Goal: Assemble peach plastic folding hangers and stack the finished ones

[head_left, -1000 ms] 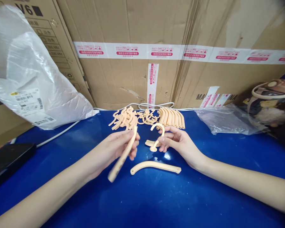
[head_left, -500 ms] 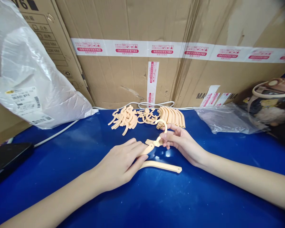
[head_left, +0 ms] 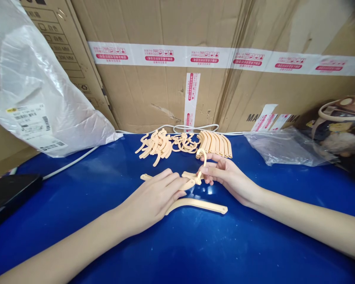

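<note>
Cream plastic clothes-hanger pieces lie on the blue tabletop. My left hand (head_left: 156,197), palm down, is closed around a hanger arm (head_left: 188,184); the arm's holed end sticks out past my fingertips and its middle is hidden. My right hand (head_left: 221,171) pinches a curved hanger hook (head_left: 205,157) upright between thumb and fingers. The hook's base sits right beside the arm's holed end; I cannot tell whether they are joined. Below my left hand rests a loose hanger arm (head_left: 201,203). Another piece (head_left: 189,174) is partly hidden behind the hook.
Behind the hands are a pile of short hanger arms (head_left: 155,146), a heap of hooks (head_left: 185,142) and a row of long arms (head_left: 215,144). Cardboard boxes (head_left: 154,90) wall the back. A white plastic parcel (head_left: 47,98) stands left, a clear bag (head_left: 284,146) right, a black device (head_left: 13,195) far left.
The hook has turned, so its curve now shows narrower. The arm in my left hand has swung flatter, and one end now shows left of the hand. The view shifted slightly.
</note>
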### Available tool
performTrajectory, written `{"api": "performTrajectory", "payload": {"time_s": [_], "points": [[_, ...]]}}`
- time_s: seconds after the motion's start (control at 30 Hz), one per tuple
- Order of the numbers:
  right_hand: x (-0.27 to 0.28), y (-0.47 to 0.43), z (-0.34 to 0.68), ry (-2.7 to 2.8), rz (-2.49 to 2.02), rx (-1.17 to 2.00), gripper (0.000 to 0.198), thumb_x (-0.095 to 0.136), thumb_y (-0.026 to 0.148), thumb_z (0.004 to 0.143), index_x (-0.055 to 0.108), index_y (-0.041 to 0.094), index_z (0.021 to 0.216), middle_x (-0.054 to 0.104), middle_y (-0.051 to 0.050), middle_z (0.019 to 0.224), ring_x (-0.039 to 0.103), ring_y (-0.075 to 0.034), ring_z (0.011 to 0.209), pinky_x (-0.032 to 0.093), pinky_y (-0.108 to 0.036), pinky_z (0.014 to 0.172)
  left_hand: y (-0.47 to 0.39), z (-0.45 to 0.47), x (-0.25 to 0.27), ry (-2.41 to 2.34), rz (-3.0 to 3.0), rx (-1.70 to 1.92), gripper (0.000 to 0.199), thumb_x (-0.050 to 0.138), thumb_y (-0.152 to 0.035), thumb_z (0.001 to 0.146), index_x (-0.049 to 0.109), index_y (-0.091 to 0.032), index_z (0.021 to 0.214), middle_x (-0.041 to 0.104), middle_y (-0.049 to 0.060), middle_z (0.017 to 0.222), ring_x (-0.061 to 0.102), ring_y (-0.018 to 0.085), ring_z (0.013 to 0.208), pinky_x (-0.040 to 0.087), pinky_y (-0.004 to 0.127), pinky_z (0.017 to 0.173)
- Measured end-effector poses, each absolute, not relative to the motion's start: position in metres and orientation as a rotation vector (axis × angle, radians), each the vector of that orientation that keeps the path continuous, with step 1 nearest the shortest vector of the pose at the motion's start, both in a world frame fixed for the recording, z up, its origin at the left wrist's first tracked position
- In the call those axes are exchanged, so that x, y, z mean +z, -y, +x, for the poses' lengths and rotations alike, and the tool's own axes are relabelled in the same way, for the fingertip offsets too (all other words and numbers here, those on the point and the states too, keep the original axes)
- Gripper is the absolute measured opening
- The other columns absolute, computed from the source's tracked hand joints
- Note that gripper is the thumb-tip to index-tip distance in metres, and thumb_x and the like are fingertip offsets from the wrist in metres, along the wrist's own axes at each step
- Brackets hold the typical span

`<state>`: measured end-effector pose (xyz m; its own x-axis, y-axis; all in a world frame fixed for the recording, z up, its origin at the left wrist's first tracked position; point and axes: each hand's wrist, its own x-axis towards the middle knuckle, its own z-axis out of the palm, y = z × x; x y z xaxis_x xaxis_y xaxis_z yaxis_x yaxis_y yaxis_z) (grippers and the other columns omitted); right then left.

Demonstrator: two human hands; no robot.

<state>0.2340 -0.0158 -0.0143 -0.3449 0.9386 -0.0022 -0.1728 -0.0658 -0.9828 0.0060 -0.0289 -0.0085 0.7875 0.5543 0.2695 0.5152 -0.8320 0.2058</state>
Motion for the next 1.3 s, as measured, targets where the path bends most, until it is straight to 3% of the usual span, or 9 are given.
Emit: {"api": "performTrajectory", "payload": {"time_s": [0.27,0.47,0.6,0.87,1.0,1.1,1.3], "points": [[-0.0162,0.0152,0.2323,1.283,-0.942,1.528,0.038,0.079,0.026,0.070,0.052,0.018,0.095,0.061,0.005,0.067,0.051,-0.006,0.056,0.040,-0.019,0.054,0.0285,0.0073,-0.0147,-0.825,3.193,0.583,0.023,0.038,-0.017,0.098,0.056,-0.008,0.109,0.059,0.008,0.086,0.049,0.022,0.076,0.041,0.033,0.064],[-0.0158,0.0169,0.2314,1.310,-0.977,1.464,0.035,0.079,0.027,0.068,0.050,0.019,0.085,0.058,0.006,0.063,0.048,-0.007,0.054,0.040,-0.022,0.054,0.0312,0.0075,-0.0116,-0.827,3.230,0.522,0.034,0.024,-0.014,0.100,0.055,-0.008,0.113,0.060,0.008,0.087,0.049,0.020,0.075,0.041,0.032,0.063],[-0.0154,0.0175,0.2306,1.315,-0.984,1.443,0.037,0.080,0.028,0.066,0.048,0.020,0.084,0.058,0.006,0.064,0.048,-0.008,0.054,0.041,-0.024,0.053,0.0311,0.0095,-0.0128,-0.843,3.217,0.517,0.030,0.028,-0.015,0.100,0.057,-0.009,0.107,0.059,0.007,0.083,0.048,0.020,0.073,0.040,0.033,0.063],[-0.0154,0.0193,0.2301,1.391,-0.942,1.324,0.043,0.071,0.025,0.077,0.047,0.021,0.112,0.059,0.005,0.068,0.050,-0.009,0.059,0.041,-0.024,0.057,0.0306,0.0126,-0.0143,-0.983,3.222,0.475,0.030,0.031,-0.023,0.101,0.059,-0.012,0.100,0.058,0.006,0.080,0.051,0.020,0.073,0.040,0.033,0.064],[-0.0157,0.0192,0.2316,1.439,-0.949,1.297,0.052,0.067,0.025,0.080,0.046,0.022,0.127,0.060,0.003,0.073,0.053,-0.012,0.066,0.041,-0.025,0.057,0.0320,0.0124,-0.0150,-1.006,3.245,0.483,0.030,0.031,-0.024,0.101,0.056,-0.011,0.113,0.060,0.006,0.082,0.052,0.020,0.074,0.041,0.032,0.064],[-0.0152,0.0192,0.2314,1.486,-0.959,1.283,0.051,0.065,0.025,0.081,0.049,0.021,0.129,0.058,0.003,0.072,0.051,-0.012,0.064,0.041,-0.025,0.058,0.0323,0.0126,-0.0162,-0.999,3.257,0.447,0.031,0.032,-0.022,0.100,0.052,-0.010,0.121,0.061,0.006,0.086,0.053,0.020,0.076,0.042,0.032,0.065],[-0.0145,0.0228,0.2303,1.563,-0.949,1.242,0.050,0.062,0.023,0.083,0.048,0.025,0.131,0.056,0.004,0.072,0.049,-0.012,0.063,0.043,-0.026,0.057,0.0321,0.0133,-0.0162,-1.006,3.211,0.389,0.029,0.036,-0.020,0.098,0.053,-0.010,0.120,0.061,0.007,0.083,0.054,0.022,0.074,0.043,0.034,0.064]]}}
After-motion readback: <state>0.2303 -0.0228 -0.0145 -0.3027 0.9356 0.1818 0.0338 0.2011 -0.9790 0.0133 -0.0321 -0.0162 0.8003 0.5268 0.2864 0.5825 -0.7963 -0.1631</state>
